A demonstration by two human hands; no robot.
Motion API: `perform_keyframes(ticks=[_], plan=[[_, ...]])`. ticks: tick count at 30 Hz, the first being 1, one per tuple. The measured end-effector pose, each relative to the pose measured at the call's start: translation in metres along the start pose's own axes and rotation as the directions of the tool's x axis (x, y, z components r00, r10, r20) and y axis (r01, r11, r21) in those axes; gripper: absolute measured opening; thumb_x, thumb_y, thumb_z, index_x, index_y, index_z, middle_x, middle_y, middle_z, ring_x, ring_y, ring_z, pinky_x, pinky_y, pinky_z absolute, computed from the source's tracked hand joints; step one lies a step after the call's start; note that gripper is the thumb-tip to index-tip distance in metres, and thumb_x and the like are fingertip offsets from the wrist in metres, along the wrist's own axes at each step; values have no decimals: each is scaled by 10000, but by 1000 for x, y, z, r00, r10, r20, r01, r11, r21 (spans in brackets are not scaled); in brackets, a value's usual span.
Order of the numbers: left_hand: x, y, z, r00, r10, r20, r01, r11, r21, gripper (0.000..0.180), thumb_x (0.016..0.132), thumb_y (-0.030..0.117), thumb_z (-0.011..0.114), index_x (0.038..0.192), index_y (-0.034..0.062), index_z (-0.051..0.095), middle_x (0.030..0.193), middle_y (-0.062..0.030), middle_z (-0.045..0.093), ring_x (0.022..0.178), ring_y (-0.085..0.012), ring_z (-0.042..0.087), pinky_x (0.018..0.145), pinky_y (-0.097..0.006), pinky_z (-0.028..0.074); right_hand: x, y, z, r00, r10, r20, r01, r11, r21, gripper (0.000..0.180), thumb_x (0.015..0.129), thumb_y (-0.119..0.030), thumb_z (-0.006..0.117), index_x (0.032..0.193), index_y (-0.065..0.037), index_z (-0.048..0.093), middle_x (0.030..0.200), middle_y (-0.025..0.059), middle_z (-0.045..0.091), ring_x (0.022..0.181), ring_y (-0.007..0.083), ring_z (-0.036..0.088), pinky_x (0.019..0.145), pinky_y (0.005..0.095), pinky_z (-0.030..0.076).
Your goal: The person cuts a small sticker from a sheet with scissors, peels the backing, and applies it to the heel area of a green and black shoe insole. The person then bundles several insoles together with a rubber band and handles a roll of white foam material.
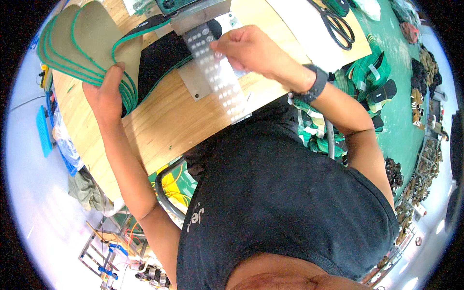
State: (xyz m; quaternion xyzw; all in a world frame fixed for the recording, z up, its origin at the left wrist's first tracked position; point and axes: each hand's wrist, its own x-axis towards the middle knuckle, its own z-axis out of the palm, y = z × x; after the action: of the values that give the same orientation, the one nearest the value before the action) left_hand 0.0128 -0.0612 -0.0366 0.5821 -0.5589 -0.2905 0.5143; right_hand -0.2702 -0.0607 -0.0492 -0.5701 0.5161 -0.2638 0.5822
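Insoles [82, 46] fan from our left hand [104, 94], fingers clamped; our right hand [249, 48] pinches a sticker strip [217, 72] beneath its fingertips—peel slowly, we judge.

The person wears a black T-shirt [285, 193] with short sleeves. It fills the lower middle of the frame. A small white mark [195, 213] sits on the shirt at the lower left. Both arms are bare. A wide black band [317, 83] goes around the wrist at the upper right of the frame, next to the right hand [249, 48].
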Motion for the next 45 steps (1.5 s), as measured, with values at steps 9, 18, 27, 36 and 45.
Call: perform_keyframes(ticks=[9, 18, 27, 36, 45], plan=[[-2, 5, 5, 999, 23, 48, -25, 999, 32, 217, 756, 102, 677, 943, -3, 643, 881, -40, 646, 803, -128, 573, 758, -267, 445, 5, -1, -3, 998, 32, -49, -33, 999, -30, 244, 899, -218, 614, 740, -39, 657, 444, -34, 436, 376, 32, 321, 373, 213, 223], [-5, 6, 8, 998, -1, 69, -5, 996, 89, 203, 764, 109, 694, 931, -3, 660, 867, -32, 659, 787, -116, 581, 752, -263, 449, 3, -1, -2, 998, 39, -45, -38, 999, 26, 249, 896, -219, 613, 735, -35, 660, 442, -29, 437, 373, 32, 317, 375, 211, 217], [-6, 4, 7, 995, 29, 97, -34, 998, 53, 194, 788, 109, 682, 946, -2, 663, 886, -39, 667, 800, -112, 588, 760, -258, 450, 4, -1, -1, 996, 61, -59, -58, 998, 39, 245, 895, -219, 612, 742, -33, 660, 443, -25, 442, 371, 31, 315, 372, 215, 217], [-8, -1, 9, 968, 18, 252, -67, 980, 188, 266, 802, 172, 688, 995, -7, 649, 850, -29, 650, 778, -108, 565, 736, -278, 466, 6, 0, 2, 996, 53, -75, -50, 998, 42, 266, 905, -235, 615, 722, -47, 653, 448, -31, 446, 380, 35, 328, 376, 215, 229], [-11, 21, 38, 890, 179, 419, -352, 854, 383, 645, 650, 246, 786, 1225, 90, 539, 937, -148, 685, 873, -323, 661, 759, -379, 517, -2, -2, 1, 996, 5, -86, -8, 999, -36, 248, 892, -229, 629, 731, -43, 658, 481, -30, 475, 400, 36, 359, 385, 210, 253]])
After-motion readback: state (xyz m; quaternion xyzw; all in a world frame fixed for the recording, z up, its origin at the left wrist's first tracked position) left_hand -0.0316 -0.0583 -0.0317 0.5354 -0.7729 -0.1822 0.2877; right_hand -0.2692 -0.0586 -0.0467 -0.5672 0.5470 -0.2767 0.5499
